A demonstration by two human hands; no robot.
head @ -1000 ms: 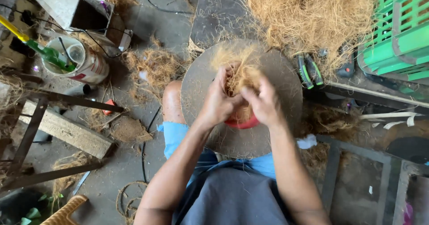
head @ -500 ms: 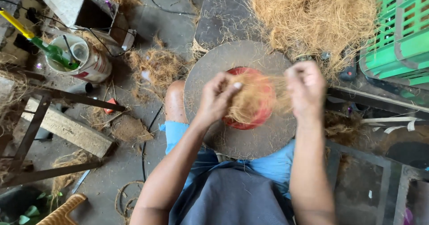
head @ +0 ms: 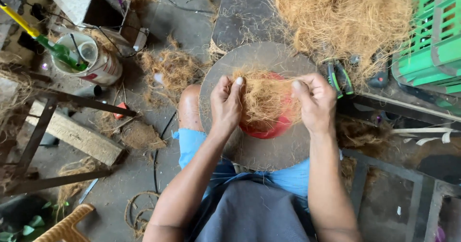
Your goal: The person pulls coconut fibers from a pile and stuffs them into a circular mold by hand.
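A tuft of coconut fibre (head: 266, 98) lies over a red bowl (head: 269, 126) on a round board (head: 259, 146) resting on the person's lap. The left hand (head: 225, 102) pinches its left edge in a closed grip, and the right hand (head: 314, 100) pinches the right edge. A big fibre pile (head: 341, 16) lies beyond, beside a green crate (head: 432, 40).

A white cylindrical can (head: 98, 62) with a red-and-white label stands on the floor's upper-left area, open-topped.
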